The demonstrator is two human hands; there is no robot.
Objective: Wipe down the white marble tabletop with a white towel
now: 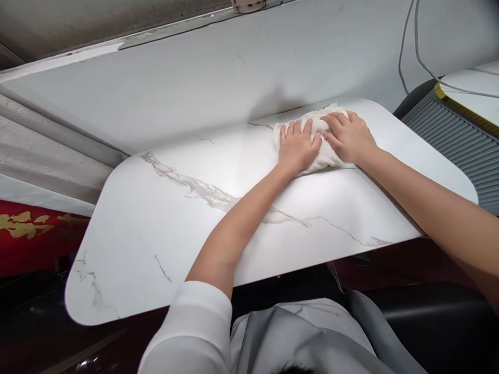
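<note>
A crumpled white cloth (323, 156) lies bunched on a white marble-patterned table (187, 234), near its back edge and right of the middle. My left hand (298, 148) rests flat over the left part of the cloth, fingers spread and pointing away from me. On the cloth's right part lies my right hand (353, 137), its fingers stretched out to the left and slightly bent. Both palms face down, and the thumbs come close to each other. Part of the cloth is hidden under the hands.
Behind the table rises a pale wall panel (175, 88). Grey cables (417, 47) hang at the upper right, above a ribbed grey surface with a yellow edge (440, 92). A red cloth with gold marks (35, 234) is at the left, below pale curtain-like folds (47, 145).
</note>
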